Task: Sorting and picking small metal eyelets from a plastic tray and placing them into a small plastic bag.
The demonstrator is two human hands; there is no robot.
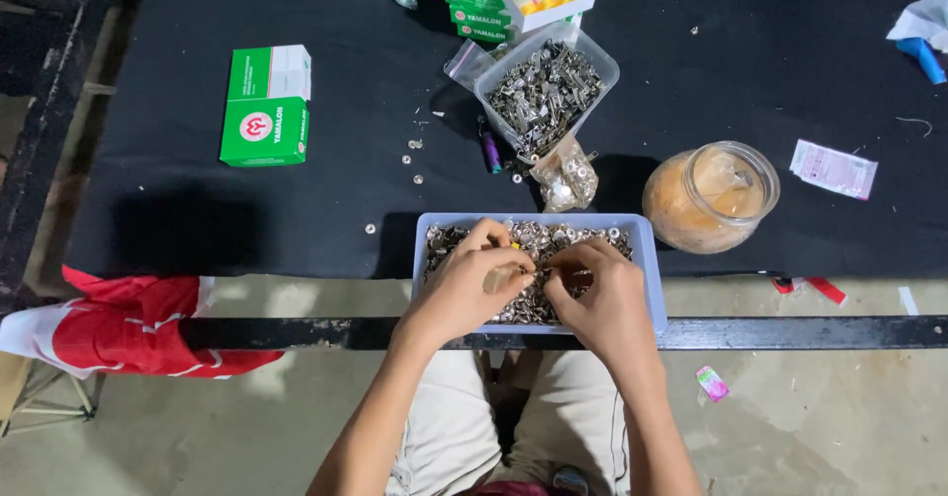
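In the lower middle of the frame, a blue tray [652, 259] is full of small shiny metal bits [553, 234]. The left hand [469, 289] and right hand [602, 294] are pressed close over it, fingertips pinching tiny pieces. Lots of bits are still left in the tray. Above it sit a clear tub [546, 86] of metal clips, a round glass jar [711, 195] and a green box [265, 106].

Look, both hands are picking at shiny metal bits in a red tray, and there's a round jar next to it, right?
Not quite: the tray is pale blue, not red, as the head view shows. Both hands, left hand and right hand, pick at the metal bits, beside the jar.
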